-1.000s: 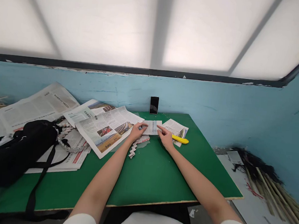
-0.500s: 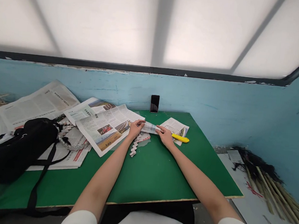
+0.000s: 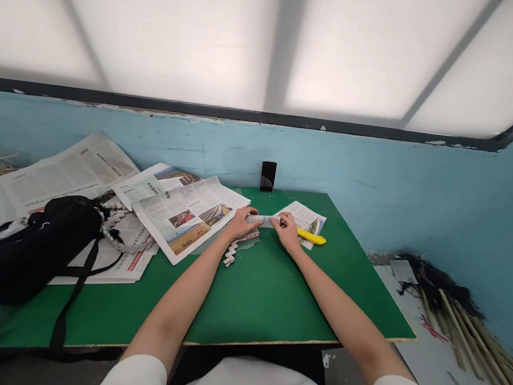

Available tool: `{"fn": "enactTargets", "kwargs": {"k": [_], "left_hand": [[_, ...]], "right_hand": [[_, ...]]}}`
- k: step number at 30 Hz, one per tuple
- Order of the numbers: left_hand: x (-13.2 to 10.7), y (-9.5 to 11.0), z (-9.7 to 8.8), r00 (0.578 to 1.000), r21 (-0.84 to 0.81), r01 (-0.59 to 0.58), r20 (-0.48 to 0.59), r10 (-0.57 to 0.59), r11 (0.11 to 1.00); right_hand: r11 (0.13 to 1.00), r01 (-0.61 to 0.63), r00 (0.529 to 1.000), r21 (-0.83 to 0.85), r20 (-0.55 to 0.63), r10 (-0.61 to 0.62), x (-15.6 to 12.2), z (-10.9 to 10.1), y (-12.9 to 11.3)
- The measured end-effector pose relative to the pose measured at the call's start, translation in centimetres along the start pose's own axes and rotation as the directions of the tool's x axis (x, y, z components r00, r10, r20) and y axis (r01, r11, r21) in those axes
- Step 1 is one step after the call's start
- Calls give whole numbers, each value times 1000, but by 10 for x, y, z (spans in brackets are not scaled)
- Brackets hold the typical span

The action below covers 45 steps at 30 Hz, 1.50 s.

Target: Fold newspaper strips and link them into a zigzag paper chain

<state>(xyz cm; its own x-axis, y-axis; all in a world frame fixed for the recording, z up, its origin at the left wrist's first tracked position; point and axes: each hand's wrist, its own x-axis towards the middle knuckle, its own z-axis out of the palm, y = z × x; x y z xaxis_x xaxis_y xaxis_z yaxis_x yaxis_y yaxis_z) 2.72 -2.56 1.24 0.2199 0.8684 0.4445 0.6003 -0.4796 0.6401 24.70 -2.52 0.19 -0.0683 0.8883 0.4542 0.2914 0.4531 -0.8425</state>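
Note:
Between my two hands a narrow strip of newspaper is held level above the green table. My left hand is closed on its left end, thumb in front. The right end is pinched by my right hand. Below my left hand lies a zigzag chain of folded paper, partly covered by that hand. Just right of my right hand a yellow-handled cutter rests on a small piece of newspaper; its other end is hidden behind the hand.
A phone leans upright against the blue wall. Newspaper sheets spread over the left side of the green table. A black bag with straps lies far left, beside more paper chain. Bamboo sticks lie at the right.
The newspaper strip now looks narrower, folded over along its length. My hands have turned and my fingers have shifted along it. The view has tilted slightly.

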Motion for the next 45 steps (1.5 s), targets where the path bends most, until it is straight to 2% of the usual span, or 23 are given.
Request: {"fn": "enactTargets", "kwargs": {"k": [6, 9, 11, 13, 15, 16, 19, 22, 29, 35, 40, 45], "left_hand": [[8, 20, -1, 982, 42, -142, 133, 135, 989], [12, 39, 6, 984, 5, -53, 169, 51, 999], [13, 50, 16, 983, -148, 61, 183, -34, 987], [11, 58, 27, 960, -402, 214, 256, -115, 890], [7, 62, 39, 919, -578, 371, 342, -196, 727], [4, 63, 45, 906, -632, 416, 350, -238, 654], [-2, 59, 59, 899, -749, 428, 295, -323, 506], [-4, 52, 67, 892, -793, 422, 276, -358, 440], [-3, 45, 71, 887, -812, 416, 263, -380, 410], [-3, 44, 71, 885, -817, 414, 259, -386, 401], [-4, 42, 72, 898, -842, 391, 262, -353, 370], [-3, 42, 71, 894, -837, 407, 283, -348, 366]], "right_hand": [[994, -29, 998, 102, -48, 34, -2, -2, -7], [986, -63, 996, 153, -48, 71, -5, -2, -12], [980, -74, 997, 184, -17, 79, -6, -2, -14], [972, -96, 995, 214, 0, 98, -7, -1, -15], [963, -117, 993, 242, 0, 120, -6, -1, -15], [959, -123, 992, 256, -2, 128, -5, -1, -14], [945, -136, 989, 297, -8, 145, -3, -1, -11], [939, -175, 982, 297, -15, 188, -2, 1, -7], [906, -156, 984, 394, -16, 177, -4, 5, -5], [912, -155, 983, 380, -35, 182, -6, 5, -10], [921, -133, 984, 365, -62, 167, -5, 6, -4], [934, -113, 985, 340, -85, 151, -3, 5, 1]]}}
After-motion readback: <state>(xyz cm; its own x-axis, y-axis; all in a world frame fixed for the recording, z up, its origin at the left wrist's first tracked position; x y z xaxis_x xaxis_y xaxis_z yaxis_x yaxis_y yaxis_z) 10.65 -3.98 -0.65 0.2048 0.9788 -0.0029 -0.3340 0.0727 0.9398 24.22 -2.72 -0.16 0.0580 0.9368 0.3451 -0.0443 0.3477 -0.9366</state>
